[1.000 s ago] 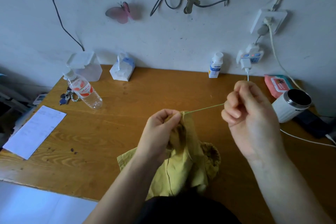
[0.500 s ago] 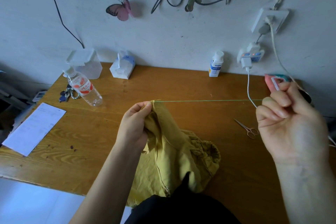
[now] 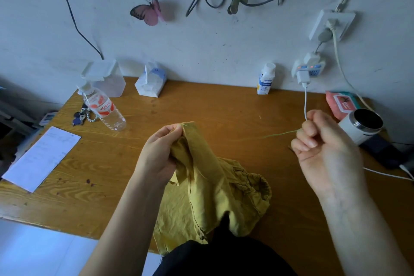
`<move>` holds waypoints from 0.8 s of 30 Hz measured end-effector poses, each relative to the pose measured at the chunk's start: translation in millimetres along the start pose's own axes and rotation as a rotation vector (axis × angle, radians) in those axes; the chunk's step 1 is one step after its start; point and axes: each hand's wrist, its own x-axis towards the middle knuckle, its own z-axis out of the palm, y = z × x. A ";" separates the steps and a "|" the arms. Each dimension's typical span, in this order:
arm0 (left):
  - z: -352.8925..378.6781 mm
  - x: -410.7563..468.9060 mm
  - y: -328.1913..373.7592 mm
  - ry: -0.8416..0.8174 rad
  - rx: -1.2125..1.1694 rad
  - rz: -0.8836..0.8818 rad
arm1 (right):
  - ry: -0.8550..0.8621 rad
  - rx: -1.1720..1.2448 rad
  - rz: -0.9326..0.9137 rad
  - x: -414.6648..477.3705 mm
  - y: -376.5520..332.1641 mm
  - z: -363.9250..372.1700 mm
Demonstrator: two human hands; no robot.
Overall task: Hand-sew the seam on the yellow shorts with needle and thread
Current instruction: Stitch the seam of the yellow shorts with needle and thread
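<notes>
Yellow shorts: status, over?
Left hand pinches yellow shorts at top edge. Right hand holds green thread, stretched toward shorts. Needle not visible. Insulated mug close beside right hand.

Left hand (image 3: pixel 160 154) grips shorts (image 3: pixel 208 188), right hand (image 3: pixel 324 152) thread (image 3: pixel 280 134).

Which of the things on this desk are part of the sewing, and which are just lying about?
Part of the sewing: yellow shorts, gripped by the left hand; green thread, pinched by the right hand.

Just lying about: water bottle, keys, tissue pack, paper sheet, small white bottle, wet wipes, flask.
</notes>
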 end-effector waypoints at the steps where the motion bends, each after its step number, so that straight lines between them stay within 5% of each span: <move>1: 3.0 -4.6 1.1 -0.075 0.025 -0.014 | -0.050 -0.101 -0.007 -1.7 2.6 1.5; 8: 27.5 -42.1 12.7 -0.414 0.242 -0.032 | -0.437 -0.710 -0.090 -14.3 9.8 20.6; 19: 41.9 -70.8 26.1 -0.500 0.452 0.106 | -0.671 -0.999 -0.147 -18.6 3.8 32.2; 24: 41.8 -73.7 30.9 -0.552 0.494 0.105 | -0.754 -0.926 -0.061 -16.3 4.4 29.3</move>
